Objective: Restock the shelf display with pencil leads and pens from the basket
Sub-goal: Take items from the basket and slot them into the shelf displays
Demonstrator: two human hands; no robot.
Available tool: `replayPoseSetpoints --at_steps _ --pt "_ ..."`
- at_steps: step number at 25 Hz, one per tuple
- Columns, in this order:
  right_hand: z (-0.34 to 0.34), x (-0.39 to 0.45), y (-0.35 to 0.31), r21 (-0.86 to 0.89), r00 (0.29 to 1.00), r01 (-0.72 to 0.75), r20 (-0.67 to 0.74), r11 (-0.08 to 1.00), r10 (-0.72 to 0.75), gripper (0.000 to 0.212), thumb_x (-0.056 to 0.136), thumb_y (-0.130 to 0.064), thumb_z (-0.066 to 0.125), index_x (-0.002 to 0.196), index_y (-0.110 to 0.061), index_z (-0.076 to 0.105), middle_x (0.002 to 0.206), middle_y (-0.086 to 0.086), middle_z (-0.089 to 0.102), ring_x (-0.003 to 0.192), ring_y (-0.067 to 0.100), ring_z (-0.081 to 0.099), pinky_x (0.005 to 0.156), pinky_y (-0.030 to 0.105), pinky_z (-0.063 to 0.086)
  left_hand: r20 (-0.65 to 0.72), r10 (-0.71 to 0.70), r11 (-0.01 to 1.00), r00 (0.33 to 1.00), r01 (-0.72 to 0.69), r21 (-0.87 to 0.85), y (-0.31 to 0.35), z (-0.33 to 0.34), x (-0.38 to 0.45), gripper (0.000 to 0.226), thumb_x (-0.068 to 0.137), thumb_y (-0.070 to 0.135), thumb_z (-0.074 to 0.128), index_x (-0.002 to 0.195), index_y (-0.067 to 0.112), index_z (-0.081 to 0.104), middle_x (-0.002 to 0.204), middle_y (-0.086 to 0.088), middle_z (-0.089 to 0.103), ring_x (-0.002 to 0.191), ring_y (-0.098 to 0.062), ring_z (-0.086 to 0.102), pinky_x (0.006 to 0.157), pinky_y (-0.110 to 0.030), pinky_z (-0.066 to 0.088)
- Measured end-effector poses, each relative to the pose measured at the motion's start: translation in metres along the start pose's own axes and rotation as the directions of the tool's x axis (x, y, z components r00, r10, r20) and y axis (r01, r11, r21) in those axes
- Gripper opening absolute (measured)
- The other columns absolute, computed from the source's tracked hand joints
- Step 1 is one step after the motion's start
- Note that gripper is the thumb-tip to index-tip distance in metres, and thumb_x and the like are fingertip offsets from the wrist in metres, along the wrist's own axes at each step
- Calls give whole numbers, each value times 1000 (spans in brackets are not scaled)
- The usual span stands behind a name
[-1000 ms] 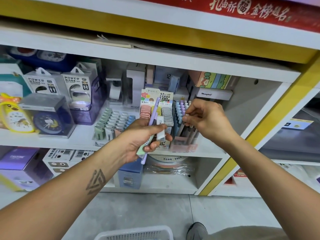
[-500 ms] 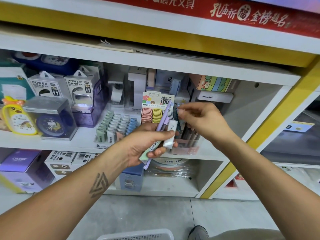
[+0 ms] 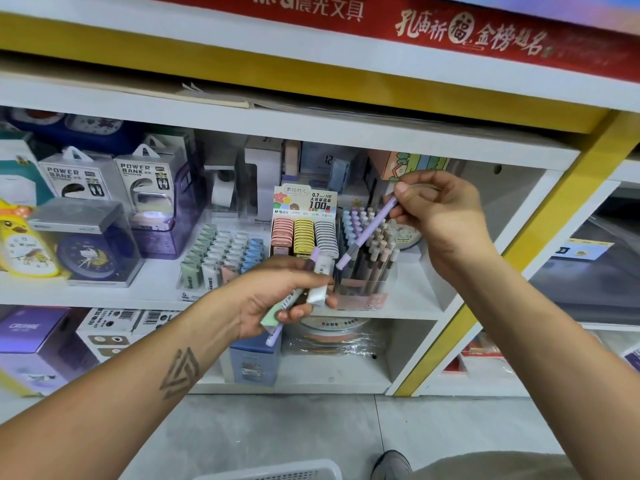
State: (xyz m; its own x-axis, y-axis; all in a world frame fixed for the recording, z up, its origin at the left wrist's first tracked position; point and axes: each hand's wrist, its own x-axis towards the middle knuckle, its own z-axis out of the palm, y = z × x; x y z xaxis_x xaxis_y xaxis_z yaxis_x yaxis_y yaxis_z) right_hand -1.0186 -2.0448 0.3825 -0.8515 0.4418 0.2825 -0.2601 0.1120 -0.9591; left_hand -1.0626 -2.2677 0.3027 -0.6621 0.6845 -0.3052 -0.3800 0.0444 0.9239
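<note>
Pen holder right of pencil-lead display, both on shelf

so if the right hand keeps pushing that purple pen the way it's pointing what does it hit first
Probably the pens standing in the clear holder. The right hand pinches the purple pen angled down-left, its tip just above them. Depth is unclear, so it could reach the left hand instead.

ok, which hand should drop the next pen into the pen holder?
Right. The right hand already pinches a purple pen by its top, its lower end hanging just above the pen holder. The left hand sits lower, beside the holder, gripping the remaining stock.
</note>
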Motion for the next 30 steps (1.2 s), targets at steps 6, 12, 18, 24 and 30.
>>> replayPoseSetpoints --at_steps 6,12,18,24,30 --pt "22 -19 9 -208 970 -29 231 978 78 21 83 -4 77 94 1 59 64 11 71 50 17 63 50 28 52 -64 206 978 977 -208 -31 5 12 7 22 87 16 72 104 5 64 83 -15 72 39 -12 38 33 -15 24" --pt "45 -30 14 -238 932 -104 315 966 178 29 88 -20 75 107 -5 60 78 10 75 63 20 71 54 26 53 -273 326 942 905 -335 17 12 8 7 17 80 8 77 93 8 65 80 -17 74 34 -11 39 33 -14 25" --pt "51 -53 22 -237 689 -345 593 908 416 28 84 1 74 103 -1 54 83 23 73 70 29 73 66 29 61 -394 331 867 857 -442 -232 22 -3 3 11 89 6 66 97 0 60 96 -17 74 34 -11 37 33 -15 20" --pt "32 -29 6 -159 961 -112 236 981 148 10 86 2 71 91 -6 74 81 9 74 66 14 62 62 22 52 -369 167 933 914 -267 -241 19 -10 -3 16 89 6 65 100 5 53 90 -20 74 36 -12 37 33 -17 23" --pt "-10 -5 -14 -91 991 98 100 991 -89 5 90 -9 71 93 -10 75 77 13 70 67 21 61 65 27 54 -128 1 997 992 -12 -82 8 6 -5 25 94 14 62 114 3 50 64 -16 59 40 -16 40 31 -16 24"
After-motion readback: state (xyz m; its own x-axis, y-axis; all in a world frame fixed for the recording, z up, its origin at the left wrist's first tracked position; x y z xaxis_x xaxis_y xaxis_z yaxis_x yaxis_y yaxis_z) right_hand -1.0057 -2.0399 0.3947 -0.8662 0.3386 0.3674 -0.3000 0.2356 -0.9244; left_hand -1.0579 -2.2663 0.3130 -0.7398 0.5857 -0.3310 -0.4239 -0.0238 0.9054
